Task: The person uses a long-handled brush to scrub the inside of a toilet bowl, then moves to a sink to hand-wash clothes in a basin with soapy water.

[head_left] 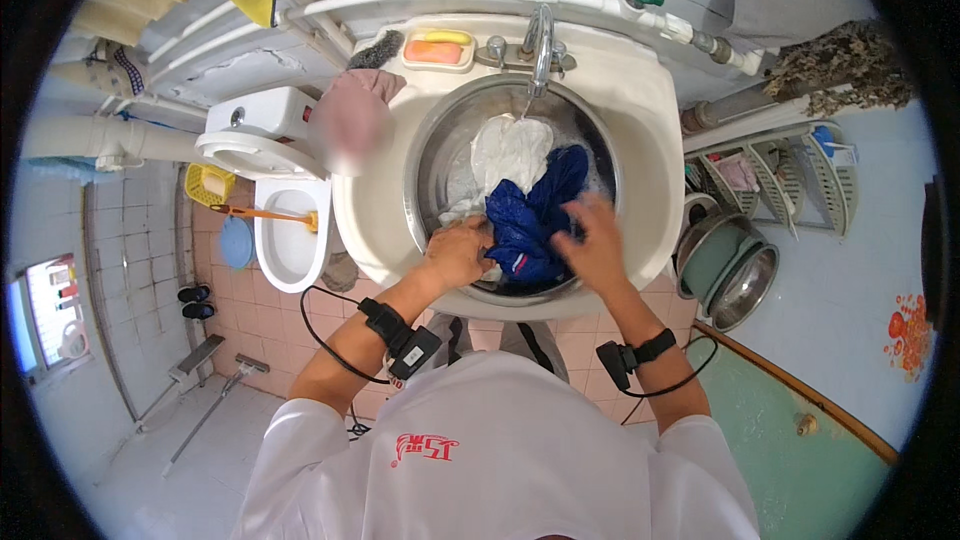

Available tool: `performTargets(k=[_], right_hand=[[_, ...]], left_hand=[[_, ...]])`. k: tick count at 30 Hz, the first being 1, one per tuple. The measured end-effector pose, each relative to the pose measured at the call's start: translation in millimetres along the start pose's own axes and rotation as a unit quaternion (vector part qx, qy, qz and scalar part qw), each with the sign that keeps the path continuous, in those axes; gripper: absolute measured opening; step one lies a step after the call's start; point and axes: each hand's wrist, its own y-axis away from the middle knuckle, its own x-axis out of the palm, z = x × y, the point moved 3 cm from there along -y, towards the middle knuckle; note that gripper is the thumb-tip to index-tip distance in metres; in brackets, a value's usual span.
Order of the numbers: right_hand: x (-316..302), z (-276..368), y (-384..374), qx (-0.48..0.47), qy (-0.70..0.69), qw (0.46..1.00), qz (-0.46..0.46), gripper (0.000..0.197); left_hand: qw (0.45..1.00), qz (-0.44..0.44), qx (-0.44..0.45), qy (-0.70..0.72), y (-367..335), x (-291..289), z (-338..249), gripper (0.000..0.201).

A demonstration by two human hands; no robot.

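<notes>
A steel basin (432, 155) sits in a cream washbasin (640, 130). Inside lie a dark blue garment (535, 210) and a white cloth (510, 145) in water. My left hand (455, 252) grips the blue garment at its near left edge. The fingers of my right hand (595, 240) close on the same garment at its right side. A thin stream of water runs from the tap (541, 40) into the basin.
A white toilet (285, 210) with an orange-handled brush stands left of the washbasin. A soap dish (438, 50) sits beside the tap. Stacked steel bowls (735, 270) and a plastic rack (780, 175) stand at the right. Sandals (195, 302) lie on the pink floor tiles.
</notes>
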Motion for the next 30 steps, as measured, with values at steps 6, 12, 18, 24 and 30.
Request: performTargets(k=[6,12,18,24,30], right_hand=[[16.2,-113.5,-7.5,0.270,-0.078,0.959,-0.044,0.090],[2.9,-103.5,3.0,0.227,-0.150,0.962,-0.031,0.082],[-35.1,-57.7,-12.4,0.157,0.038,0.987,0.005,0.072],[50.1,-56.9,-77.5,0.254,-0.092,0.962,-0.045,0.078],[83.0,-53.1,-125.6,0.302,-0.268,0.914,-0.027,0.065]], left_hand=[[0.998,-0.030,0.031,0.050,-5.6,-4.3,4.6,0.023],[0.992,0.018,-0.010,0.122,1.5,-8.4,11.7,0.023],[0.979,-0.132,-0.094,0.125,-39.1,-11.4,28.4,0.090],[0.942,-0.253,-0.147,0.167,-149.5,-23.6,35.9,0.099],[0.955,-0.188,-0.066,0.221,-170.8,-35.5,22.6,0.046]])
